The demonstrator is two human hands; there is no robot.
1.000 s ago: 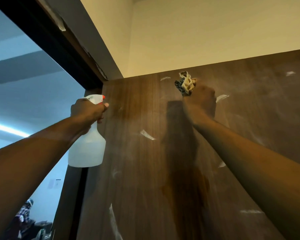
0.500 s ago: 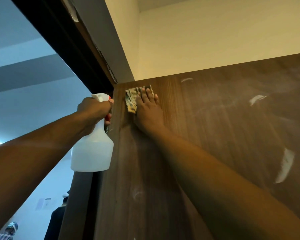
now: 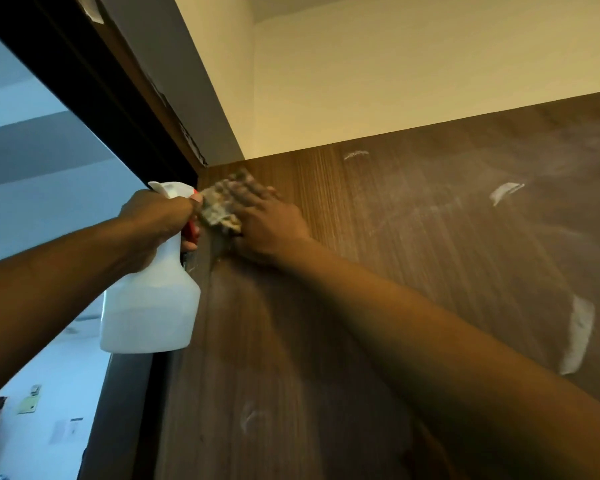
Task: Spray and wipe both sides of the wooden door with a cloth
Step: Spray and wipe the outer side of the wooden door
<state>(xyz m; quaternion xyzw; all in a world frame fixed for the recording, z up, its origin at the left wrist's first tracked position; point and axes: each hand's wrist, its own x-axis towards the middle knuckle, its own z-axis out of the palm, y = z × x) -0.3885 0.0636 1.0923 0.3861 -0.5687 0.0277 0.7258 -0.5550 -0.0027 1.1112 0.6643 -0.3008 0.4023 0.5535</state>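
The dark wooden door fills the right and lower view, streaked with white marks. My right hand presses a pale crumpled cloth flat against the door's top left corner; the hand and cloth are motion-blurred. Just left of it, my left hand grips the neck of a white spray bottle with a red trigger, held upright beside the door's edge.
A dark door frame runs diagonally above left. A cream wall rises above the door top. Through the opening at left is a bluish room with wall plates low down.
My right hand went from a raised fist with the cloth to pressing it flat at the door's top left corner, then slid slightly left. The bottle stayed beside the edge.
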